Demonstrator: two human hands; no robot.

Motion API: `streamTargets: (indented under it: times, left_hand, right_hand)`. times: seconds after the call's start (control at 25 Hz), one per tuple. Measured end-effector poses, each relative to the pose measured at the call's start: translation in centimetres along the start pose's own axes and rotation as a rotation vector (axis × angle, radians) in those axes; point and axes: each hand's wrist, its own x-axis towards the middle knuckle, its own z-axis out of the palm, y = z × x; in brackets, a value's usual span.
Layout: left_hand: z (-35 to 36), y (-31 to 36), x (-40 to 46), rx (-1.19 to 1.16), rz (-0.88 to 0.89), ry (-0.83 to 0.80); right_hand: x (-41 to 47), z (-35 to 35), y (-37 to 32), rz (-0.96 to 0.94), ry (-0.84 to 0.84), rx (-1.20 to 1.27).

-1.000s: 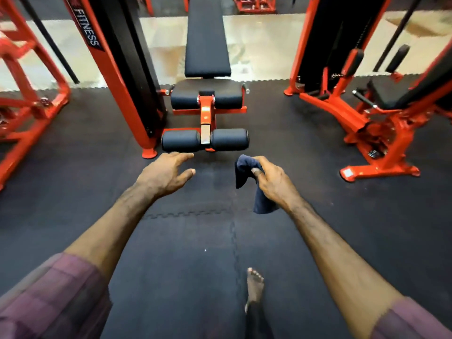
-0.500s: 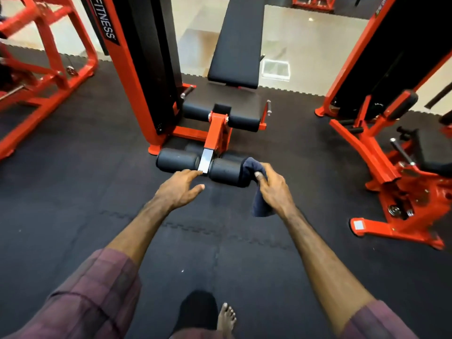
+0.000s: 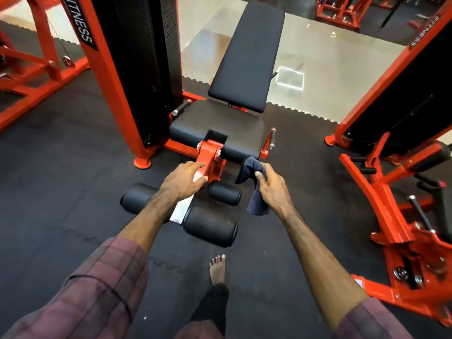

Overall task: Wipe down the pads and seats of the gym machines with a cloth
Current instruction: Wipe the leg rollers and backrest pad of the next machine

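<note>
My left sleeve (image 3: pixel 97 287) was a faded maroon plaid, crossed with thin dark lines, loose and rumpled, and ended just above the elbow. My right sleeve (image 3: pixel 371 319) was the same fabric, muted plum with faint grey checks, and also stopped short of the forearm. Both forearms were bare; no watch, band or ring was visible on my left hand (image 3: pixel 182 183) or my right hand (image 3: pixel 271 185). One trouser leg (image 3: pixel 212 307) was black, ending at the ankle. That foot (image 3: pixel 217 267) was bare, no shoe or sock.
</note>
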Motion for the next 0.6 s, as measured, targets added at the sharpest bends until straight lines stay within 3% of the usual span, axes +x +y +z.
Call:
streamTargets:
  times: [0.12,0.32,0.6]
  left_hand:
    - [1.1,1.8,7.8,-0.029,-0.055,-0.076]
    - [2.9,1.9,19.3,-0.047,-0.008,-0.083]
    - [1.0,2.5,29.5,0.014,-0.170,-0.010]
  right_hand:
    - [8.2,-2.3,1.9,0.025,-0.055,-0.028]
    - [20.6,-6.2,3.8,0.068,-0.002,-0.025]
    - [38.6,-4.5,9.8,0.085,0.027,-0.134]
